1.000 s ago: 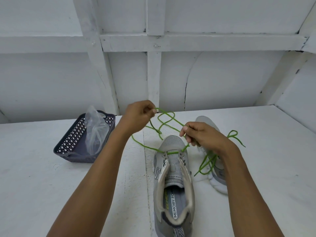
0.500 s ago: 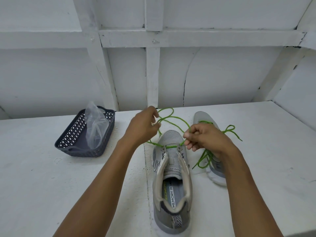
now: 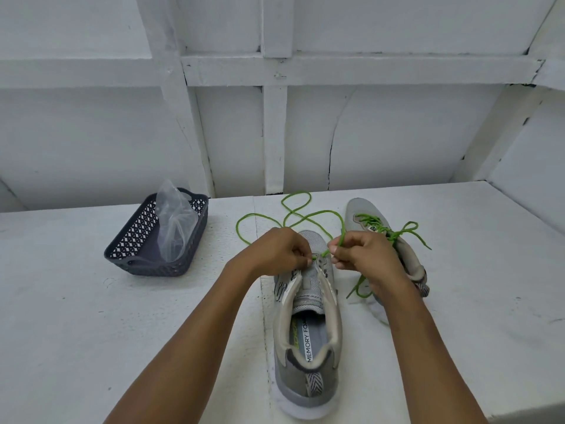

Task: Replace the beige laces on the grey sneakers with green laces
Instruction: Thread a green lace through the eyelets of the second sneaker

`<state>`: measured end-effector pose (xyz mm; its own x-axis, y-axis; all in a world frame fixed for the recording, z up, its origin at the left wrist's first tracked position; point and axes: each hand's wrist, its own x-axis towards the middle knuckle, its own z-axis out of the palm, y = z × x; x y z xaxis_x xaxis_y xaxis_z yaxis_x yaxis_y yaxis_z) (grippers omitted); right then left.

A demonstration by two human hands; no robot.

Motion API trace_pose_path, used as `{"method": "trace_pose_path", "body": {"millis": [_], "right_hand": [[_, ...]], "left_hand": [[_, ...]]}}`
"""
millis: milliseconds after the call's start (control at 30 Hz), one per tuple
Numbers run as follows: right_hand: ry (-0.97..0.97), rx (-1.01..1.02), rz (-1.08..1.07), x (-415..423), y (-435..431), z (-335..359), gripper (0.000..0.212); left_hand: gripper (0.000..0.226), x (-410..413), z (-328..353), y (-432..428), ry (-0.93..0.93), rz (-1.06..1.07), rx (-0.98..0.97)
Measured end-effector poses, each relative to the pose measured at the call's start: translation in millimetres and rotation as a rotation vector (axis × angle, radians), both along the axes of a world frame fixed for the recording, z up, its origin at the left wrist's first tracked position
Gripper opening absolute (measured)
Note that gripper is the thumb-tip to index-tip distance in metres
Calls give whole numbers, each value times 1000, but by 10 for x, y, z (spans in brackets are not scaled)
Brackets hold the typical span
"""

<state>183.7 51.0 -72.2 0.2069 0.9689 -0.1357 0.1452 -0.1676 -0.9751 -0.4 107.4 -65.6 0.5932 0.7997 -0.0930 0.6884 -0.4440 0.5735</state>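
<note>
The near grey mesh sneaker with a white sole (image 3: 306, 335) lies heel toward the person on the white painted table (image 3: 91, 332); it serves as the reference here. The loose green lace (image 3: 342, 229) crosses only its toe-end eyelets, and the rest of it sprawls in slack loops on the table just beyond the toe; the higher eyelets are bare.

The left hand (image 3: 276, 252) hovers over the toe's left side, fingers curled and pinching the lace at the lowest left eyelet. The right hand (image 3: 363, 257) sits just right of the toe, fingers curled, pinching the other strand.

To its right lies the second grey sneaker (image 3: 357, 208), already laced in green with a bow (image 3: 396, 234). Well to its left sits a dark lattice plastic basket (image 3: 153, 267) holding a clear plastic bag (image 3: 175, 228).

Judged from this, lacing has barely begun. Neither hand pins the shoe, so a hard pull could drag it across the table. The slack loops overlap and could cinch into a knot if drawn through quickly. The right strand runs close to the neighbour's bow and might snag it. Unequal pulls would leave uneven ends.
</note>
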Motion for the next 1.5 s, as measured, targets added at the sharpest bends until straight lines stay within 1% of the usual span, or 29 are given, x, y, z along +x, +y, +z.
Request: {"method": "trace_pose_path", "body": {"millis": [67, 133, 233, 367, 433, 533, 667, 933, 1033, 1100, 1233, 1333, 1433, 1500], "right_hand": [[19, -44, -34, -23, 13, -35, 10], [-21, -77, -56, -31, 30, -64, 5], [-72, -99, -68, -48, 52, -104, 12], [-78, -96, -61, -73, 49, -100, 7], [-112, -95, -34, -77, 45, -97, 4], [-191, -89, -23, -78, 42, -95, 15], [-287, -59, -45, -72, 66, -69, 17], [-332, -99, 10, -86, 64, -43, 14], [-343, -106, 24, -86, 70, -22, 25], [-371, -125, 44, -85, 76, -26, 27], [-355, -129, 33, -83, 79, -72, 31], [-355, -164, 71, -93, 83, -41, 42], [-276, -219, 98, -109, 60, 46, 38], [-206, -257, 117, -103, 44, 108, 34]], "left_hand": [[8, 13, -4, -4, -9, 10, -7], [9, 27, -6, -8, -16, 18, -12], [12, 38, -9, -17, -22, 27, -23], [13, 52, -16, -28, -50, 41, -25], [14, 57, -25, -39, -57, 51, -22], [14, 68, -44, -52, -54, 57, -16], [12, 69, -52, -52, -76, 82, -28], [15, 89, -106, -40, -83, 67, 5], [16, 87, -133, -44, -113, 57, 2], [16, 91, -137, -50, -128, 69, 2], [11, 100, -160, -56, -126, 88, -4], [7, 112, -147, -52, -75, 76, -9], [9, 112, -101, -36, 4, 16, -17], [17, 69, -71, -5, -24, 53, -76]]}}
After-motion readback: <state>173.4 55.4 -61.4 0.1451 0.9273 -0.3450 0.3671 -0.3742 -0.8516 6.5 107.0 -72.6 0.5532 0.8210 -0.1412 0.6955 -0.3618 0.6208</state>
